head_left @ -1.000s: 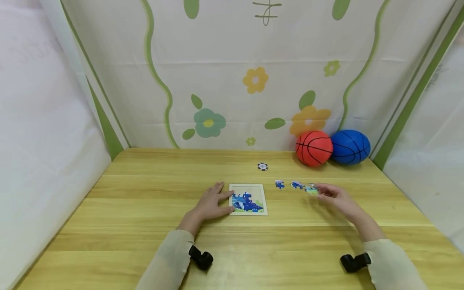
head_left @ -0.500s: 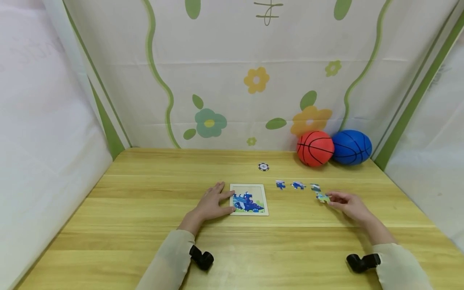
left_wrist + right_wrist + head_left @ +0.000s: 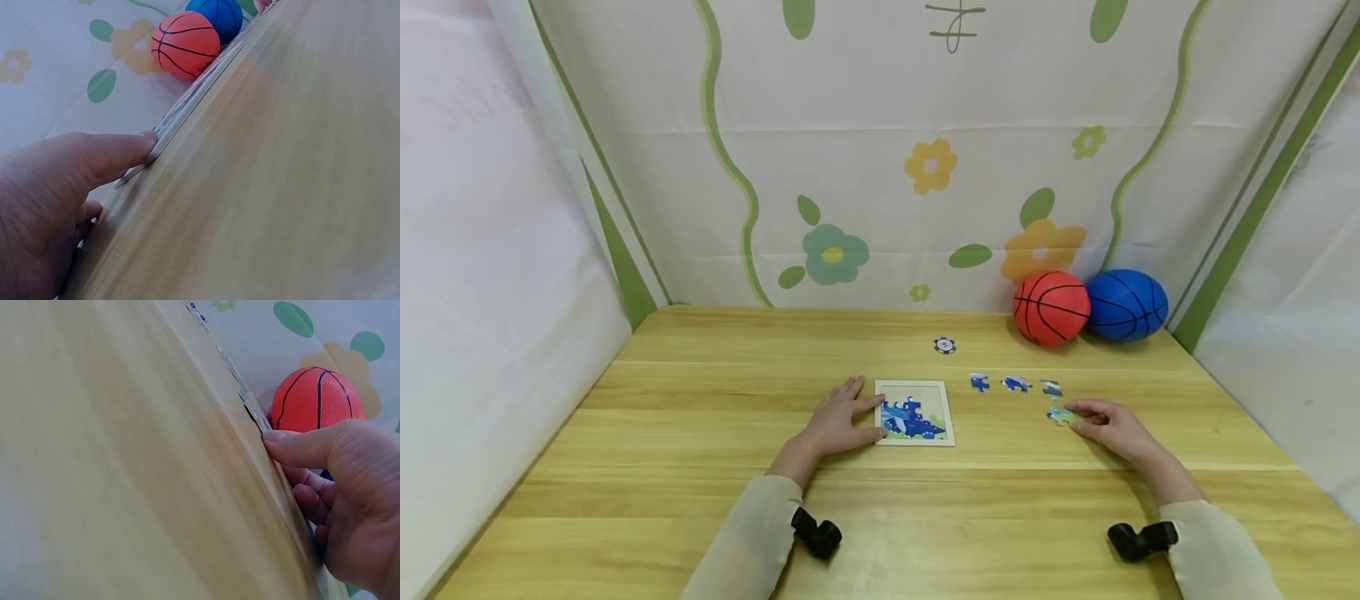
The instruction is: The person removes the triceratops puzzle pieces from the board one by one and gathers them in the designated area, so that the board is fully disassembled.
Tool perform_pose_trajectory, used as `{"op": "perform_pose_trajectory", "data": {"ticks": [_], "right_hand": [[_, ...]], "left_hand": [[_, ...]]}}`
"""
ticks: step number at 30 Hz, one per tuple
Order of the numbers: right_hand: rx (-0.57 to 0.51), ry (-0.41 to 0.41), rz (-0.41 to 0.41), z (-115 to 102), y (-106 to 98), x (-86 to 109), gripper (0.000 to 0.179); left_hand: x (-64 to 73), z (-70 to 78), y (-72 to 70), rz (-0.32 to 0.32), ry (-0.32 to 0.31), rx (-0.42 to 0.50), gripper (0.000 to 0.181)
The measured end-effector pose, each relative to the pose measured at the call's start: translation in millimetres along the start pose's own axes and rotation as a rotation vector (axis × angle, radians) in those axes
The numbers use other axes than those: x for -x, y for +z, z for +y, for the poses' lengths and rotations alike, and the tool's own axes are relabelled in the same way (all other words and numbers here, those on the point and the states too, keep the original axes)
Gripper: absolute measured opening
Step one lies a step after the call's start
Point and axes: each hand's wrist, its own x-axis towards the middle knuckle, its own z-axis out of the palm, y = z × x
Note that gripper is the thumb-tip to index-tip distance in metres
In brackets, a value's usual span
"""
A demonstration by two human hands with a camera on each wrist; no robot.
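Observation:
A jigsaw puzzle board (image 3: 913,442) with a pale frame lies on the table, its lower part filled by a blue dinosaur picture. Flat against the table, my left hand (image 3: 837,423) touches the frame's left side with thumb and forefinger. In the left wrist view, the thumb (image 3: 134,150) presses on the frame's edge. My right hand (image 3: 1108,425) pinches a green and blue puzzle piece (image 3: 1060,416) between thumb and fingers, close over the table. Above it lie three more pieces in a row: a blue one (image 3: 980,382), another blue one (image 3: 1016,383) and a greenish one (image 3: 1051,388).
Behind the board lies a black and white poker chip (image 3: 945,345). A red basketball (image 3: 1051,307) and a blue basketball (image 3: 1126,305) stand at the table's back right, against a flower-patterned cloth (image 3: 880,167). Each wrist carries a small black camera.
My right hand has drawn the green and blue piece away from the row towards me, then shifted it slightly left and down. The left hand and the board have stayed in place.

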Motion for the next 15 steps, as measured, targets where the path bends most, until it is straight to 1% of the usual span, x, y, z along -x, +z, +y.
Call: {"op": "perform_pose_trajectory", "data": {"ticks": [5,9,12,15], "right_hand": [[0.017,-0.009,-0.005,1,1,-2.1,0.036],[0.003,-0.003,-0.014,1,0,-2.3,0.038],[-0.045,0.026,-0.016,-2,-2,-1.2,0.042],[-0.118,0.052,0.001,-12,-4,-0.5,0.045]], "left_hand": [[-0.3,-1.5,0.5,0.004,-0.005,-0.003,0.060],[-0.3,-1.6,0.2,0.007,-0.002,-0.001,0.060],[-0.1,-1.1,-0.2,0.010,0.007,0.000,0.060],[0.1,-0.6,-0.3,0.009,0.009,0.003,0.060]]}}
